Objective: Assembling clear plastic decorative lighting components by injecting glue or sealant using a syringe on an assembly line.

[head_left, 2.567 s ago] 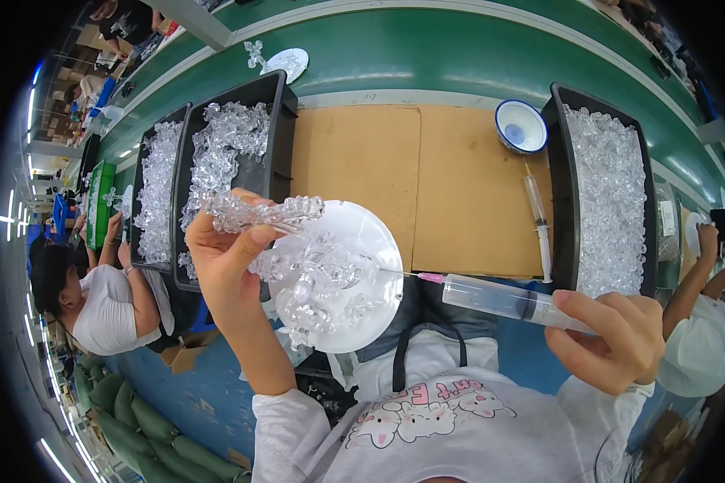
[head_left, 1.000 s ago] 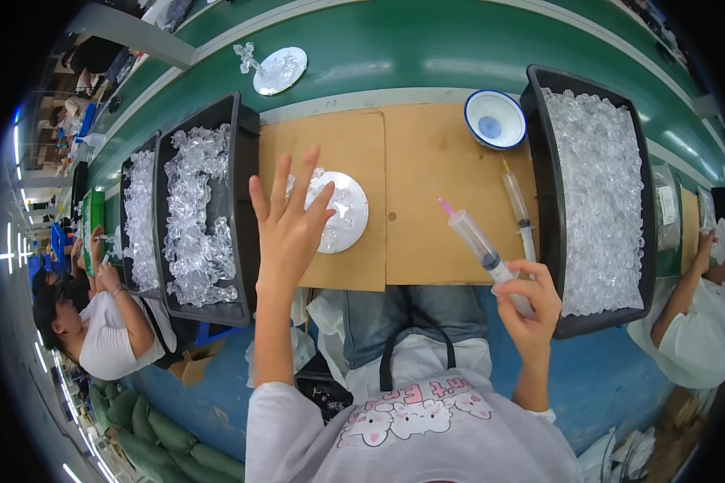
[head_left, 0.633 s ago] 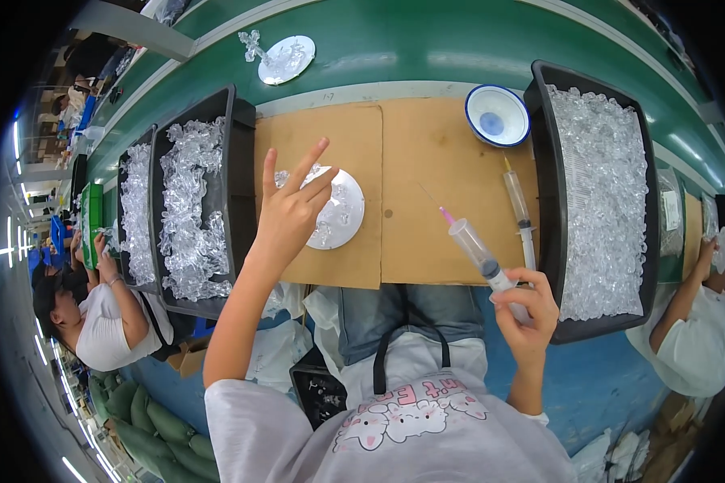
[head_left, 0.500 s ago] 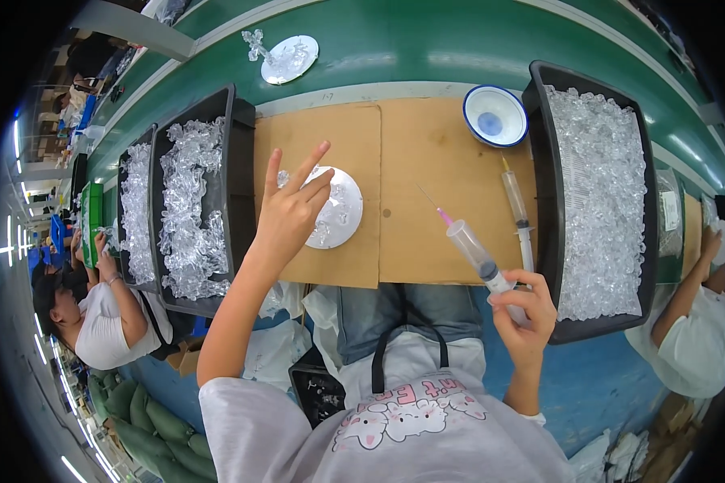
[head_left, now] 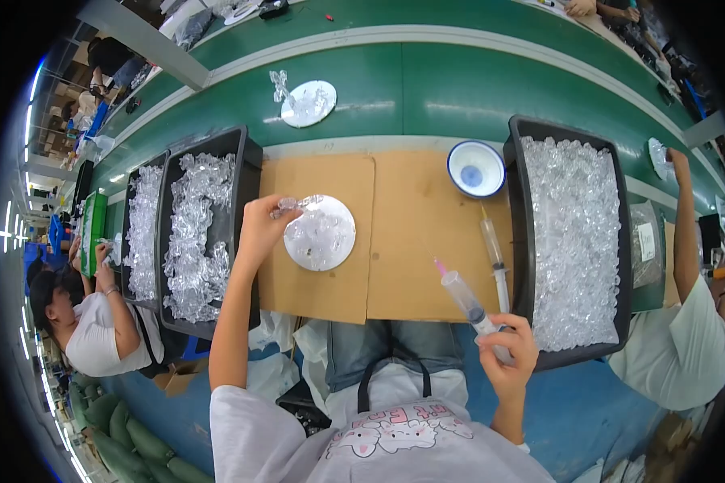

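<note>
My left hand [head_left: 259, 229] pinches a small clear plastic piece [head_left: 296, 204] at the upper left rim of a round clear disc [head_left: 321, 234] lying on the tan board [head_left: 395, 241]. My right hand [head_left: 507, 350] grips a large syringe [head_left: 464, 296] with a pink tip, held near the board's front edge and pointing up and left. A second syringe [head_left: 493, 251] lies flat on the board beside the right bin.
A black bin [head_left: 576, 237] of clear pieces stands at the right, two more black bins [head_left: 197, 225] at the left. A blue-and-white bowl [head_left: 475, 168] sits at the back. Another clear disc [head_left: 308, 102] rests on the green conveyor [head_left: 427, 88]. Co-workers sit on both sides.
The disc was set down on the board from my raised left hand. That hand went from spread open to pinching a clear piece at the disc's rim. The syringe hand lowered slightly.
</note>
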`<state>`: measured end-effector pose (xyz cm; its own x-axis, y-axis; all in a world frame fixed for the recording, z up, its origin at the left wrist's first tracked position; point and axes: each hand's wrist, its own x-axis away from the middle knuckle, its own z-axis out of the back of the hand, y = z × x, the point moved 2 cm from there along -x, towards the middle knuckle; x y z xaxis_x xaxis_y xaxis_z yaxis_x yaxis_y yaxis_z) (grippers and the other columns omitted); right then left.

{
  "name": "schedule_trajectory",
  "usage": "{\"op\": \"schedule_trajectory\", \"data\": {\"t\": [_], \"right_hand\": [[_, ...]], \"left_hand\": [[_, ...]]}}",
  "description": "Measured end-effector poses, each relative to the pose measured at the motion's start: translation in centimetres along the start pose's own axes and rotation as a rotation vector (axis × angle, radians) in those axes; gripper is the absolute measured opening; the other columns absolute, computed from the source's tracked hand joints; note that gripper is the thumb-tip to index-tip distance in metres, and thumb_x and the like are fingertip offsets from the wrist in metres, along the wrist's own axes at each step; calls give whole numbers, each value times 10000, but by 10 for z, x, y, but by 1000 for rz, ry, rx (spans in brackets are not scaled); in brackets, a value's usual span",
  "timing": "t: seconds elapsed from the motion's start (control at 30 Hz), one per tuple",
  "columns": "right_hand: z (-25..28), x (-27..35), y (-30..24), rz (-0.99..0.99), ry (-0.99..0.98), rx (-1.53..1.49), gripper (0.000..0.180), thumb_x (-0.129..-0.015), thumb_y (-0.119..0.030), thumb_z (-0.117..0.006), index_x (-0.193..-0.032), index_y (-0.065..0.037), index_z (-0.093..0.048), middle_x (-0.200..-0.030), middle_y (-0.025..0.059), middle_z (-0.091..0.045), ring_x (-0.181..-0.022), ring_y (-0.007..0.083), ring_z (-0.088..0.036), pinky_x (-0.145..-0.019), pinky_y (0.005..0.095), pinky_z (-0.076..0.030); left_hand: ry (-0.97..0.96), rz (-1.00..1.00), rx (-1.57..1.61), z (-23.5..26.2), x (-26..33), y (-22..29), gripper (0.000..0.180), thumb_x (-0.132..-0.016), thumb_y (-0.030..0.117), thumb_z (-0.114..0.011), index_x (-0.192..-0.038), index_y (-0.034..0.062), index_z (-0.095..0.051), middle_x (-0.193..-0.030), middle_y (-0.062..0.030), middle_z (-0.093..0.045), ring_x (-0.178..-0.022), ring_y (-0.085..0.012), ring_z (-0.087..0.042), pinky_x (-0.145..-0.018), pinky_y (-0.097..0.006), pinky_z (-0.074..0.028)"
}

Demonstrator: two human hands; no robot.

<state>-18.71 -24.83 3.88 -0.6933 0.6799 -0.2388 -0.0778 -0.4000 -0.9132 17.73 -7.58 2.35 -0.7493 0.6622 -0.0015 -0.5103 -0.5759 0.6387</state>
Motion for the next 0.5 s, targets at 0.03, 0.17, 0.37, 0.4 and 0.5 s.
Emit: {"op": "schedule_trajectory", "data": {"t": [0.03, 0.17, 0.37, 0.4, 0.5], "right_hand": [[0, -1, 0, -27, -3, -9, 185, -615, 82, -603, -739, -54, -616, -941, 123, -575, -633, 146, -554, -557, 229, -410], [-7, -11, 2, -61, -14, -22, 156, -650, 72, -596, -758, -39, -612, -957, 122, -564, -739, 162, -560, -616, 241, -421], [-46, -10, 43, -109, 31, 56, 257, -746, 84, -578, -988, -3, -573, -1010, 122, -537, -919, 162, -545, -751, 239, -442], [-56, -11, 48, -74, 41, 114, 290, -761, 76, -576, -1039, -1, -554, -986, 112, -550, -905, 153, -551, -741, 233, -444], [-81, -7, 66, -301, 52, -22, 328, -773, 62, -580, -1091, -1, -524, -930, 88, -579, -856, 134, -570, -710, 232, -449]], "left_hand": [[26, -35, 48, -1, -16, -4, 180, -684, 69, -688, -836, -19, -648, -695, -146, -640, -612, -198, -626, -571, -282, -459], [79, -170, -6, 3, -102, 27, 177, -683, 155, -693, -782, 12, -657, -639, -57, -616, -584, -105, -532, -546, -265, -409], [147, -248, -20, -57, -269, 57, 266, -574, 235, -742, -750, 50, -668, -675, -146, -625, -644, -296, -618, -600, -371, -479], [165, -268, 3, -66, -287, 53, 266, -572, 238, -742, -749, 53, -671, -681, -153, -627, -658, -307, -622, -618, -384, -487], [207, -176, -24, -82, -323, 30, 231, -613, 178, -716, -803, 55, -673, -769, -172, -635, -731, -328, -618, -682, -396, -494]]}}
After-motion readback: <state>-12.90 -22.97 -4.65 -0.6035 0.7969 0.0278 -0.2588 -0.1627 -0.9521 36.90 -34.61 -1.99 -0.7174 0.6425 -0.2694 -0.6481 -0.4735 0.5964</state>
